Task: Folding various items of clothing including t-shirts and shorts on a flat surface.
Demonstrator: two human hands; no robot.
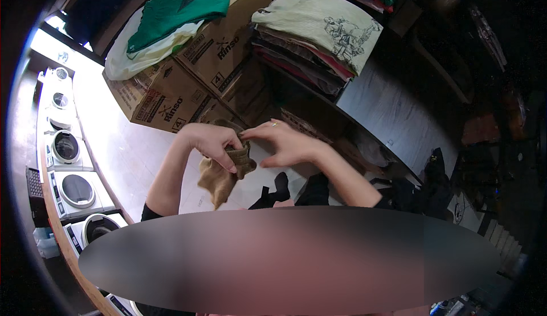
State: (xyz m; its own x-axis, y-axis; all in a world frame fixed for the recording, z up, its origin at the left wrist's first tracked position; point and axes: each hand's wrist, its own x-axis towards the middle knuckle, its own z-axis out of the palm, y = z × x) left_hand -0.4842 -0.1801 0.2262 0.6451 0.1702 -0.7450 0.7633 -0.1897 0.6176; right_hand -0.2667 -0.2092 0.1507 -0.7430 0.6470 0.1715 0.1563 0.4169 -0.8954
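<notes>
A tan cloth garment (218, 178) with a gathered, ribbed elastic band hangs bunched in front of me. My left hand (212, 143) grips it at the band, thumb on the outer side and fingers tucked into the opening. From the other side my right hand (290, 145), with a ring on one finger, reaches toward the same band. Its thumb and fingers are spread apart. The right fingertips lie at the band's edge; whether they touch it I cannot tell. Part of the garment is hidden behind my left hand.
Cardboard boxes (160, 106) stand ahead, bearing a green folded garment (183, 14) and white cloth. To their right, a folded clothes stack (316, 29) sits on a grey tabletop (384, 106). Front-loading washing machines (78, 190) line the left. A blurred oval covers the lower view.
</notes>
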